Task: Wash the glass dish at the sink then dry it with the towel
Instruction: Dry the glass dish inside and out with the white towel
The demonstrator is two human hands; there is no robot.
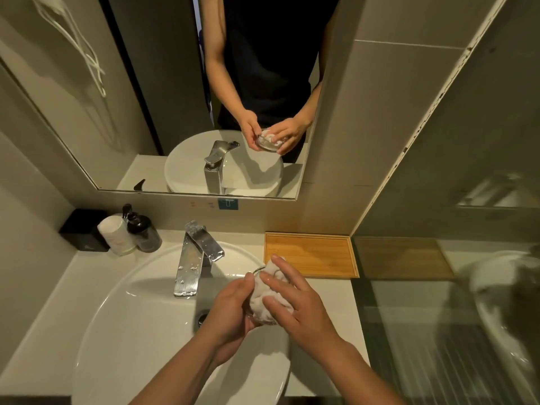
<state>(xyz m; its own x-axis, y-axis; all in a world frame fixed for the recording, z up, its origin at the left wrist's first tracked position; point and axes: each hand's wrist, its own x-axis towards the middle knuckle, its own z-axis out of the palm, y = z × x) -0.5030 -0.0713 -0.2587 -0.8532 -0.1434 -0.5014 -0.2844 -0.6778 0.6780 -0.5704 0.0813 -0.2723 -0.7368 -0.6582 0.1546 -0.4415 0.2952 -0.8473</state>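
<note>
Over the right side of the white sink (pixel 122 311), my left hand (pixel 230 311) cups a small clear glass dish (pixel 258 270) from below and the left. Only the dish's rim and part of its underside show. A white towel (pixel 270 302) is bunched inside the dish. My right hand (pixel 295 302) presses on the towel with spread fingers, gripping it against the glass. The mirror above shows the same hold from the front.
A chrome tap (pixel 195 255) stands at the back of the sink, no water running. Left of it sit a dark soap pump bottle (pixel 143 229), a rolled white cloth (pixel 117 235) and a black box (pixel 84 229). A wooden tray (pixel 311 255) lies at the right.
</note>
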